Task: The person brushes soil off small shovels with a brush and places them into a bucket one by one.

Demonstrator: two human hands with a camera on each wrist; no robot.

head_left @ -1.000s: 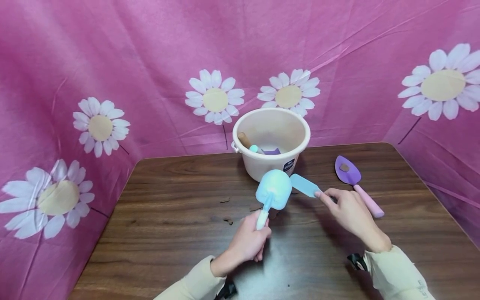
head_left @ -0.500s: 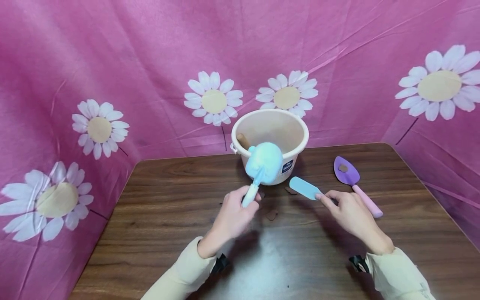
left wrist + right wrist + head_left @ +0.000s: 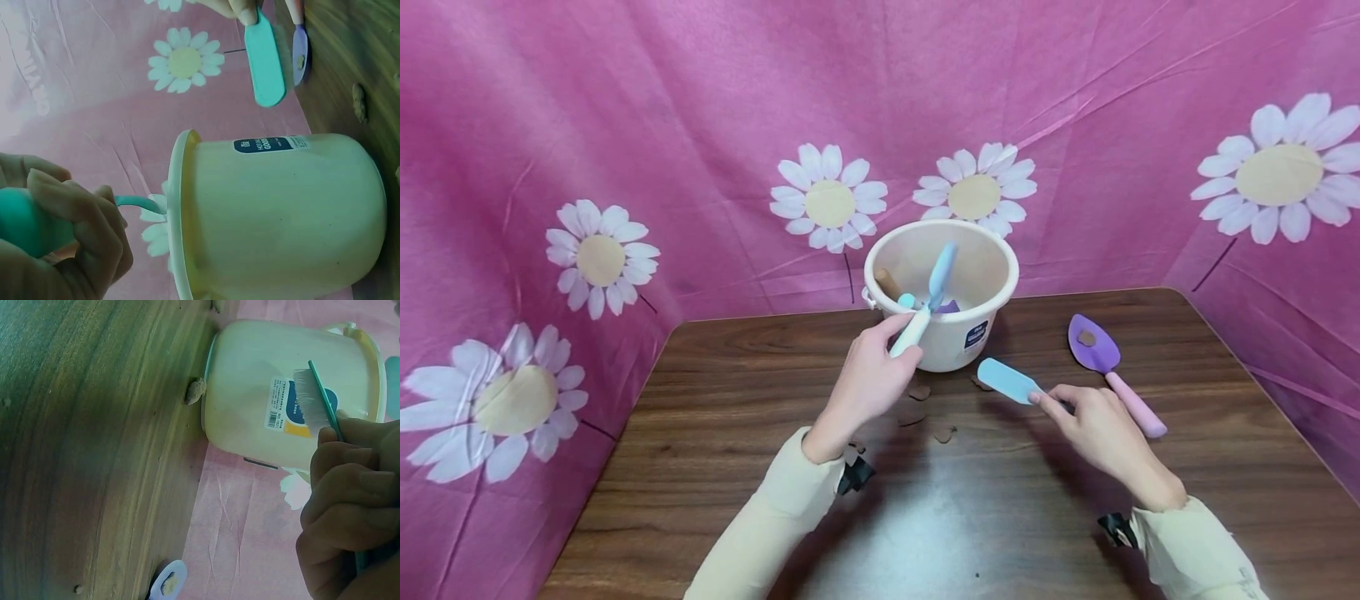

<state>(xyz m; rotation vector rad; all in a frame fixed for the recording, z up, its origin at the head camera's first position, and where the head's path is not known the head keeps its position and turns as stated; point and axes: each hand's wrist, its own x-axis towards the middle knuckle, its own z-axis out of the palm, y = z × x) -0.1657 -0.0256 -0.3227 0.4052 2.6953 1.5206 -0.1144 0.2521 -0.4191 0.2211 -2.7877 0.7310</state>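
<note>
My left hand grips the pale handle of a light blue toy shovel. Its blade is turned on edge over the mouth of the cream bucket. My right hand pinches a small light blue brush low over the table, right of the bucket. White bristles show under it in the right wrist view. Brown crumbs lie below the bucket, among them a flat piece and a thin curl. Another brown lump sits by the bucket's base.
A purple trowel with a pink handle lies at the right, a brown bit on its blade. Inside the bucket are a brown rod-like end, a teal round end and something purple. A pink flowered cloth hangs behind the table.
My left hand has raised the shovel from the table to the bucket and tipped its blade on edge over the opening. The brush has drawn slightly away from where the shovel was.
</note>
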